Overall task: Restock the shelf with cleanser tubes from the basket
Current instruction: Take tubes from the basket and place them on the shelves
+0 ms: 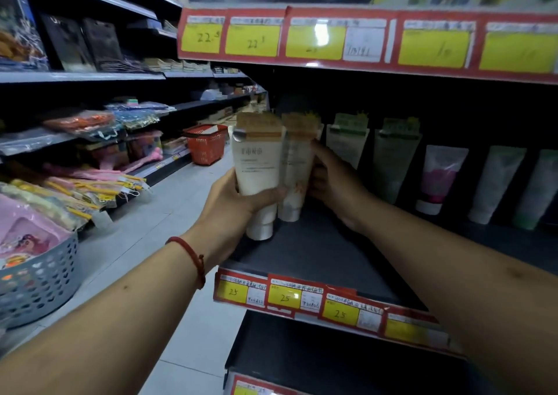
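Cleanser tube, white with an orange crimp, stands cap-down at frame centre. Left hand is wrapped round its lower body, fingers curled across the front. Second cleanser tube touches its right side, gripped from behind by the right hand. Both are over the left end of the dark shelf. Red basket on floor, mid-left.

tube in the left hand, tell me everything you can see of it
The cleanser tube is cream-white, plastic-looking, with a tan band at its crimped top, grey print and a white cap pointing down. Upright, it is at the shelf's left end. The left hand grips its lower body; a second tube, in the right hand, touches its right side.
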